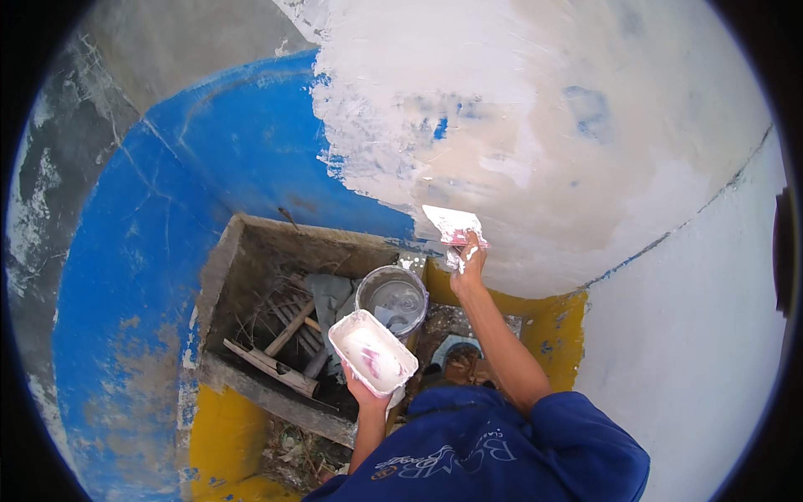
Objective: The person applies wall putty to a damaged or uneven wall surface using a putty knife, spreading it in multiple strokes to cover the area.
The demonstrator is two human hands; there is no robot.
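Your left hand (369, 393) is clasped on the near side of the tub (385, 341), at 7 o'clock in your view, its inside coated white. Your right hand (469, 263) is clamped on the scraper (449, 221); I cannot tell whether its edge touches the wall (535, 151). From the blade, open pale wall spreads 11 to 3 o'clock, the ragged blue paint (242, 134) edge lying at 10. Past the tub's rim, the bucket (393, 276) shows at 1.

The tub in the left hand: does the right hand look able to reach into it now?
Probably yes: the tub is open on top, and nothing seems to block the right hand, which holds a spreader.
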